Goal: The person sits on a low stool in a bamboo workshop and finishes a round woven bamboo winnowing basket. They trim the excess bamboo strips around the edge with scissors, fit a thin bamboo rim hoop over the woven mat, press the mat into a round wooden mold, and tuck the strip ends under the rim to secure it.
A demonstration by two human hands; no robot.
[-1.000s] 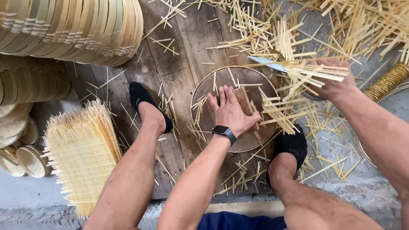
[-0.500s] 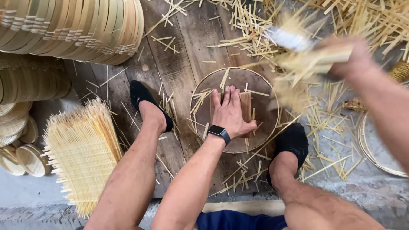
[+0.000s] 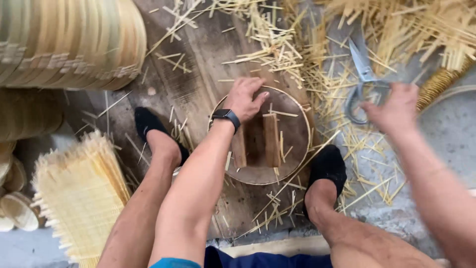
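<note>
A round bamboo frame (image 3: 303,130) lies on a wooden board (image 3: 198,59) between my feet, with two upright wooden blocks (image 3: 270,140) inside it. My left hand (image 3: 244,98), a black watch on its wrist, curls over the frame's far-left rim. My right hand (image 3: 391,106) is blurred, with its fingers apart, and hovers just right of the handles of a pair of metal scissors (image 3: 361,79). It holds nothing. Loose bamboo strips (image 3: 297,44) are strewn all around.
Stacks of round bamboo rings (image 3: 69,39) fill the upper left. A woven bamboo mat (image 3: 82,193) lies at lower left. My feet in black socks (image 3: 148,126) (image 3: 327,168) flank the frame. A heap of strips (image 3: 406,25) sits at upper right.
My right hand held a bundle of bamboo strips and swung it away; now it is empty near the scissors. My left hand slid from the frame's middle to its far rim, uncovering the blocks.
</note>
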